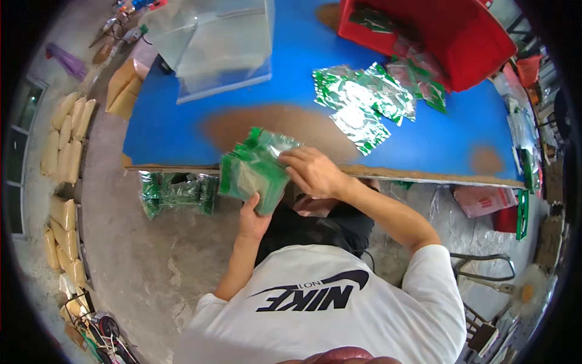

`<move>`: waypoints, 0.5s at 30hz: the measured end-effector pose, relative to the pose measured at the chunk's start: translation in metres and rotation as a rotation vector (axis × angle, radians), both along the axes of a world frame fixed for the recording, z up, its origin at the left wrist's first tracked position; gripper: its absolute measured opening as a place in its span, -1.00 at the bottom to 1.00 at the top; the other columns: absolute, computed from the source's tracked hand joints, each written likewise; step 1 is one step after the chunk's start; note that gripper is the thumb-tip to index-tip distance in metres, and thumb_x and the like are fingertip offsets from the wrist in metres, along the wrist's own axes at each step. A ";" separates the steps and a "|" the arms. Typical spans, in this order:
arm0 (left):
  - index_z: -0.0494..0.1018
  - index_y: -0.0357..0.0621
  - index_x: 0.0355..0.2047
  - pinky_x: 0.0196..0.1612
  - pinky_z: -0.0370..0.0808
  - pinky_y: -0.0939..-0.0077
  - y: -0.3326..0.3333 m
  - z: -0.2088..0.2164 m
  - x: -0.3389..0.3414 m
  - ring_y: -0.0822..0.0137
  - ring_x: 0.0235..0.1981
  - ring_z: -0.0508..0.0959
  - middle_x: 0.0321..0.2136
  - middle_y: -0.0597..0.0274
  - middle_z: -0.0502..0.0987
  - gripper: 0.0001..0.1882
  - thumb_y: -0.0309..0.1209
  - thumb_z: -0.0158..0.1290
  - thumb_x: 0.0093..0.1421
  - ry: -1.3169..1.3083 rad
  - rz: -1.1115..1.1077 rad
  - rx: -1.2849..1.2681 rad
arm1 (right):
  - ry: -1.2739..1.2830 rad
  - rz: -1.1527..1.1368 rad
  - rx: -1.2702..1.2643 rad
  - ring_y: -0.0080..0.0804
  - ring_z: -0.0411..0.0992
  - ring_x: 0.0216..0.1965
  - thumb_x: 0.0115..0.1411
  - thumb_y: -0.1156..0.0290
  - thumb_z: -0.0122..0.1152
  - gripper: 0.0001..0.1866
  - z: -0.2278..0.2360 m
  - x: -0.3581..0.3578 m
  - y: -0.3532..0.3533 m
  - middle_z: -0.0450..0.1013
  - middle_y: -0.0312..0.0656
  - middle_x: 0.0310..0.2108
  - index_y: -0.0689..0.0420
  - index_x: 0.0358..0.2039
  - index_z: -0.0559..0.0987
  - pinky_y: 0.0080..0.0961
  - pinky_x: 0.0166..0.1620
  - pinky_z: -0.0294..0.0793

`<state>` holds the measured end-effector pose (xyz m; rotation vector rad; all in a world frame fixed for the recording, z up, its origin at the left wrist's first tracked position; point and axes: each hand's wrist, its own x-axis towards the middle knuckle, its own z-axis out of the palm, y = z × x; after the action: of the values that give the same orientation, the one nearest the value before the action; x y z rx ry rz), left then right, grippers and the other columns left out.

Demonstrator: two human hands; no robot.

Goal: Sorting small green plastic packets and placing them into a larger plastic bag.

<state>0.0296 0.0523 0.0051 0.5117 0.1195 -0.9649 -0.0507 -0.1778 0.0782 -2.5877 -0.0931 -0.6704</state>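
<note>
A stack of green-edged clear plastic packets [251,176] is held over the table's near edge, slightly fanned out. From below, my left hand [253,219] grips the stack, its thumb over the front and its other fingers hidden behind. My right hand [315,173] has its fingers curled and pinched at the stack's upper right edge, where a clear, shiny part of a packet shows. Beyond my hands, more green and silver packets [357,100] lie in a loose, overlapping pile on the blue table [291,79].
A red bin [418,30] with packets at its mouth lies at the table's far right. Clear plastic containers [224,48] stand at the far left. Below the table edge sits a wrapped green bundle [179,194]. Cream sacks [66,139] are stacked on the floor at left.
</note>
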 end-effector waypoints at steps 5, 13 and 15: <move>0.19 -0.16 0.30 0.36 0.14 -0.33 -0.002 0.007 -0.002 -0.06 0.29 0.31 0.25 0.03 0.34 -0.27 -0.38 0.23 0.16 -0.005 -0.115 -0.064 | 0.072 -0.800 0.022 0.04 0.41 -0.12 0.24 0.15 0.19 -0.54 0.013 -0.009 -0.024 0.43 0.11 -0.17 0.24 0.01 0.52 -0.12 -0.08 0.42; 0.28 -0.18 0.24 0.31 0.26 -0.25 0.019 -0.025 0.016 -0.05 0.26 0.36 0.22 0.05 0.39 -0.28 -0.39 0.29 0.07 -0.035 -0.256 -0.087 | -0.119 -0.230 0.308 0.09 0.44 -0.25 0.25 0.26 0.22 -0.70 -0.015 -0.046 0.008 0.44 0.03 -0.30 0.29 -0.40 0.50 -0.14 -0.19 0.44; 0.29 -0.17 0.23 0.30 0.29 -0.22 0.018 -0.024 0.015 -0.04 0.26 0.37 0.21 0.06 0.39 -0.28 -0.40 0.29 0.06 -0.075 -0.273 -0.049 | 0.038 -0.066 0.436 0.12 0.47 -0.25 0.30 0.29 0.14 -0.73 -0.012 -0.042 0.007 0.49 0.07 -0.27 0.30 -0.29 0.52 -0.11 -0.15 0.47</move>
<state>0.0445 0.0707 -0.0186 0.5269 -0.0430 -1.2108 -0.0926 -0.1710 0.0666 -2.1891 0.1375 -0.5893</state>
